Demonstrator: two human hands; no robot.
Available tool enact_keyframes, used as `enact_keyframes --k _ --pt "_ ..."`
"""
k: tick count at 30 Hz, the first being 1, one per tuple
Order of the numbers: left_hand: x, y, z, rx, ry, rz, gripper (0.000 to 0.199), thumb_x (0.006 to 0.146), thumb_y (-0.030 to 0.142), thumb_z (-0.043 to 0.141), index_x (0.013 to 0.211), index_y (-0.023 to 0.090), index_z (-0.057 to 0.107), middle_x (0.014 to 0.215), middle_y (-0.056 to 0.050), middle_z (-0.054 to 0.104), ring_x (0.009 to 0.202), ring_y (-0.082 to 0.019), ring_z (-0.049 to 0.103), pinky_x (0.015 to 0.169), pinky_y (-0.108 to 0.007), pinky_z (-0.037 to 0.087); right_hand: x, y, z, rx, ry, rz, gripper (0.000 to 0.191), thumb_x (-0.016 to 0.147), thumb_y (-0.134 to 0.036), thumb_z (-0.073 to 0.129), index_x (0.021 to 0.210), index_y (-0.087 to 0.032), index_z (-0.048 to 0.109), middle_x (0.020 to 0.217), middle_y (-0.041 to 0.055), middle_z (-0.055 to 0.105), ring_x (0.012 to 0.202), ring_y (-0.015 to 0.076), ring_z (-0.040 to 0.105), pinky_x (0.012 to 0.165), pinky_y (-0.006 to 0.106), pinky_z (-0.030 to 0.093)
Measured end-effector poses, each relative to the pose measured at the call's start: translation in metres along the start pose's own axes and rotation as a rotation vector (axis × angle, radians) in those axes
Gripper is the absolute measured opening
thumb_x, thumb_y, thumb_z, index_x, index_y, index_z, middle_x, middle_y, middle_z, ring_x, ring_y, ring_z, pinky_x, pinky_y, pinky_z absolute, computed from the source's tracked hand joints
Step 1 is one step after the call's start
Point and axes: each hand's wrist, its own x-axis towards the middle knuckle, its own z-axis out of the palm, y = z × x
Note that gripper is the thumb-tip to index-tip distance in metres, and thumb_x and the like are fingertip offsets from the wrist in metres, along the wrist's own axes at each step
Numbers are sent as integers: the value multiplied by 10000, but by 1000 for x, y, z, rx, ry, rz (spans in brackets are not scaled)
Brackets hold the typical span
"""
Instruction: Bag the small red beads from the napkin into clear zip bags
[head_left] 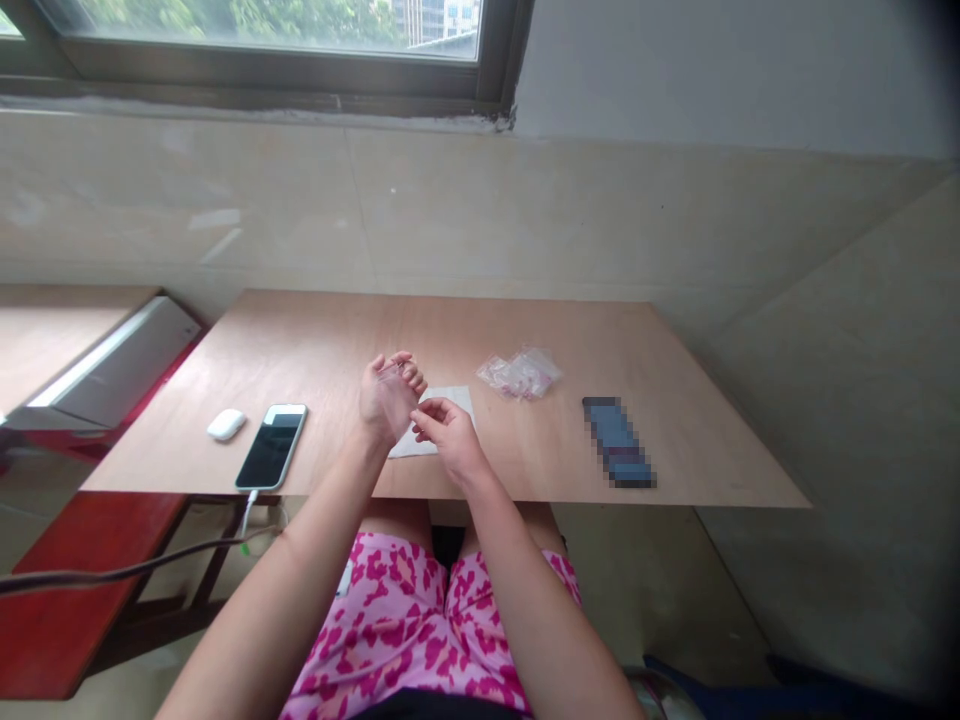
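The person's left hand is half-closed, palm up, gripping a small clear plastic sleeve upright against the palm. The right hand is closed to a pinch at the sleeve's edge. Both hands are over a white paper sheet on a plywood table. From the hands, a clear bag of pink items lies at 2 o'clock and a blurred blue object at 3 o'clock. A black-screened smartphone with a white cable and a white computer mouse lie at 9 o'clock.
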Motion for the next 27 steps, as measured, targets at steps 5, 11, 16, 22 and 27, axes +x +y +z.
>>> enact_keyframes --k 5,11,16,22,27 --pt "-11 4 -17 105 -7 -82 603 977 695 375 1094 193 688 1075 -123 705 1083 -258 652 915 -412 535 1 -15 -12 -128 20 -99 306 747 -405 812 891 -184 656 792 10 665 691 153 641 611 258 545" --pt "-30 2 -38 209 -5 -236 397 904 425 720 1206 169 693 1224 -142 703 1014 -236 698 817 -332 577 4 -36 -36 -399 14 -162 270 806 -413 769 936 -188 697 733 12 647 616 157 586 475 230 468" --pt "-40 6 -36 367 -53 -286 399 888 387 764 1213 159 722 1240 -172 716 999 -246 713 755 -323 603 10 -42 -47 -360 39 -201 283 801 -431 779 909 -176 723 821 51 700 704 185 647 572 273 539" --pt "-46 13 -26 476 -81 -202 385 909 430 726 1181 159 745 1279 -176 705 999 -283 731 697 -344 626 11 -48 -52 -285 69 -180 313 772 -467 806 870 -172 767 833 66 731 796 206 682 696 313 581" --pt "-49 20 -24 525 -64 -170 387 918 432 715 1195 165 750 1227 -164 733 993 -275 735 725 -344 627 10 -51 -52 -309 67 -184 306 771 -466 816 869 -177 792 848 69 748 826 212 682 736 323 576"
